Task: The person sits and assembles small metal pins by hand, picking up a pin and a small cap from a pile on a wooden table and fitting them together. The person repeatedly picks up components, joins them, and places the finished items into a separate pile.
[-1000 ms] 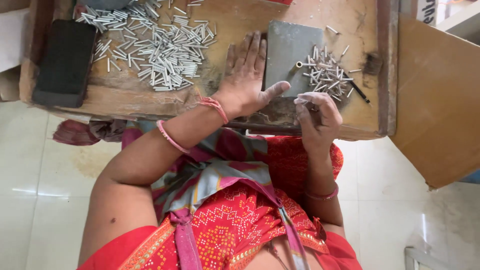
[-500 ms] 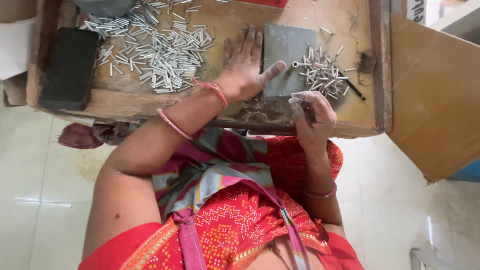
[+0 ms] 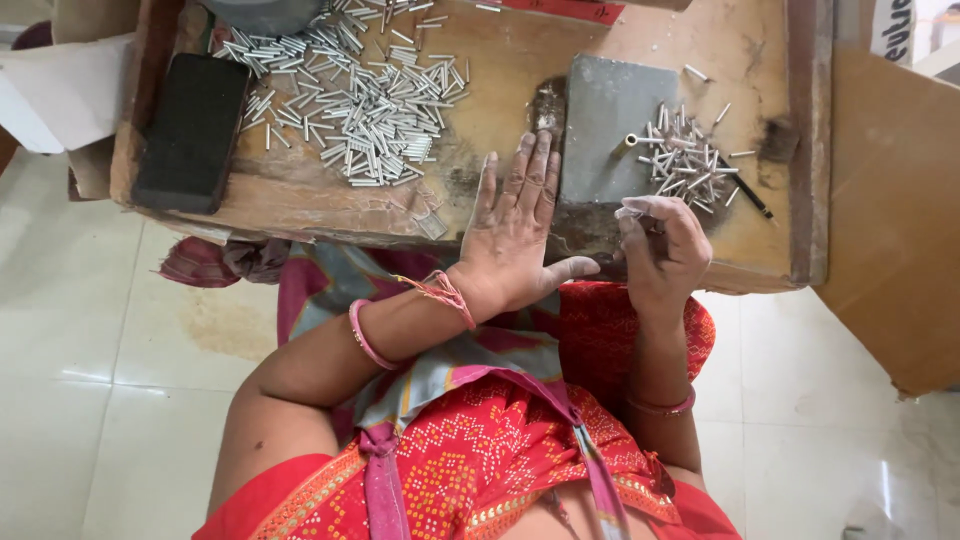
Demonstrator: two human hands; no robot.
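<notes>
- Head view: a worn wooden bench (image 3: 300,195) with raised side rails and dark stains sits over a glossy, pale tiled floor (image 3: 90,380); a brown board (image 3: 890,220) leans at the right.
- A black block (image 3: 192,130) lies at the bench's left end, and a white sheet (image 3: 60,95) hangs just beyond it.
- A grey metal plate (image 3: 605,130) lies flat right of the middle.
- A large heap of short silver tubes (image 3: 350,90) spreads over the bench's upper left; they are thin, shiny and jumbled in all directions.
- A smaller pile of the same tubes (image 3: 685,160) rests on and beside the plate's right edge, with 1 brass-ended piece (image 3: 632,141) apart on the plate and a dark pencil-like tool (image 3: 745,190) just right of the pile.
- The left hand (image 3: 515,235) lies open and flat, fingers spread, on the bench against the plate's left edge.
- The right hand (image 3: 665,250) is curled closed at the bench's near edge, pinching a small pale piece (image 3: 632,210) at its fingertips; what that piece is cannot be told.
</notes>
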